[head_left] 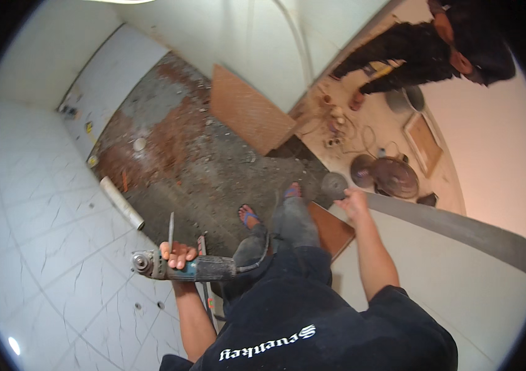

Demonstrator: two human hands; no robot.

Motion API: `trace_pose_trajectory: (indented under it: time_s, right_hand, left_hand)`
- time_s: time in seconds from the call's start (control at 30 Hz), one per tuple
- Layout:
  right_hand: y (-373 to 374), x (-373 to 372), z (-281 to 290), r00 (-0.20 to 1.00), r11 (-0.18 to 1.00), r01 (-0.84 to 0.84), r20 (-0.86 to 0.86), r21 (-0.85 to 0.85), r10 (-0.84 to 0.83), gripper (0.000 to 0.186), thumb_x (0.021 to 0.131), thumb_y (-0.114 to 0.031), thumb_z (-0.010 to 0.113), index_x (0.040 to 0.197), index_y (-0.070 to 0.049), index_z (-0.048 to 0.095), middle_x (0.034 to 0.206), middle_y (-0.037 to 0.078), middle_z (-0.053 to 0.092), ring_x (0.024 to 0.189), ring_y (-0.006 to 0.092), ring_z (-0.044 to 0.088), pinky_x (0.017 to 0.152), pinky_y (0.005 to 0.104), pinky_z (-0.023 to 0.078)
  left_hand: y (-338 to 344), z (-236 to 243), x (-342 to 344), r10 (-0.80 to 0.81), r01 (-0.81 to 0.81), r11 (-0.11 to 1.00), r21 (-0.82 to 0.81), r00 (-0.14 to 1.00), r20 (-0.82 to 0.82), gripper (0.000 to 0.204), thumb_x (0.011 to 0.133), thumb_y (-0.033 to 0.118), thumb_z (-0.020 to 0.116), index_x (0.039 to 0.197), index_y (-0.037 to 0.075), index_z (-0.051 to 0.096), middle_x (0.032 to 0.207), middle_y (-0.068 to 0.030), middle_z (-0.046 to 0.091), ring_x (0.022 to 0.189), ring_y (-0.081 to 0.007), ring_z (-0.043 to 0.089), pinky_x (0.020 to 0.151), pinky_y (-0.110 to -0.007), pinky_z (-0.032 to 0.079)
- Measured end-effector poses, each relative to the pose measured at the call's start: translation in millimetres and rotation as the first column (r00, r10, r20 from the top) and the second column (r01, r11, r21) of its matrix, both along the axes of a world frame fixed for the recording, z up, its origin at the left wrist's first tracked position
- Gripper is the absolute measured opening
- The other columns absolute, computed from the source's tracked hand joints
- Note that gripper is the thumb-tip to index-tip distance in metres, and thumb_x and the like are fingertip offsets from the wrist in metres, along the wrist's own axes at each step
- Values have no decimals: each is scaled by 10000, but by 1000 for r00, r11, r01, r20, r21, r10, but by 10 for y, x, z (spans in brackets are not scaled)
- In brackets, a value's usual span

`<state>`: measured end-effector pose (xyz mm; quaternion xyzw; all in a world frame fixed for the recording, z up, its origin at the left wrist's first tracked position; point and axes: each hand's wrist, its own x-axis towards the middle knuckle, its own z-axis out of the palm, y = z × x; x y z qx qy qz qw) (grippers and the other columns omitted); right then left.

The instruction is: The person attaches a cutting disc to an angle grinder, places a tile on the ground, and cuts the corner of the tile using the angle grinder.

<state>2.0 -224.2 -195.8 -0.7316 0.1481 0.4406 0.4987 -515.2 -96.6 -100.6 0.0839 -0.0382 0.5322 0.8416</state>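
Note:
My left hand is closed around an angle grinder at the lower left of the head view. The grinder lies sideways with its metal head to the left, and the round flange and spindle on that head face up with no disc over them. A slim pale rod sticks up from between the same fingers; its kind is unclear. Out to the right, my right hand pinches a round grey disc by its edge, apart from the grinder. A cord runs from the grinder's rear past my leg.
Rubble and reddish dirt cover the floor. A brown tile leans at the wall corner, another beside my leg. A white pipe lies along the tiled left wall. Beyond the low wall are a person, a fan and a bucket.

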Motion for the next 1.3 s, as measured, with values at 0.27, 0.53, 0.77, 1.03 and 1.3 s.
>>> trace_pose_trajectory:
  time_s: [0.27,0.53,0.77,1.03,1.3]
  right_hand:
    - [-95,352,-1462,990,970,14,137,-242,20,303,942,-28,548,1243,-51,533,1152,153,584,976,324,642,821,564,593]
    - [-715,3245,-3563,265,538,-459,469,-707,843,209,887,15,655,1083,61,597,1089,181,599,874,332,645,736,436,644]
    - [-333,2808,-4936,902,980,11,426,-196,75,147,920,-70,694,910,51,612,781,78,597,637,178,563,633,298,571]
    - [1498,-647,-5009,371,364,-917,12,164,928,84,984,-73,596,1010,-27,661,790,58,636,664,164,631,578,325,539]
    - [3615,-3136,-5812,-342,-588,-798,903,-132,262,222,918,-104,611,1130,-62,661,1191,118,629,1087,332,594,865,420,520]
  left_hand:
    - [752,-722,276,-73,84,982,-169,995,65,183,1030,202,497,926,87,593,810,-65,669,734,-197,641,825,-423,471]
    - [1784,-3038,684,-145,132,971,-200,988,-54,268,987,359,551,914,105,596,723,-45,641,678,-199,604,780,-401,474]
    - [2391,-4556,359,-312,237,941,-242,885,-344,760,824,755,511,961,16,622,754,-126,621,704,-278,606,773,-434,467]
    - [2471,-5705,-308,-409,387,912,-134,843,-349,1115,715,974,381,932,-90,635,730,-212,632,671,-346,611,741,-444,465]
    - [1702,-6488,-542,-243,229,970,-84,921,-303,1091,763,881,491,954,-185,616,765,-264,640,701,-376,641,695,-456,509]
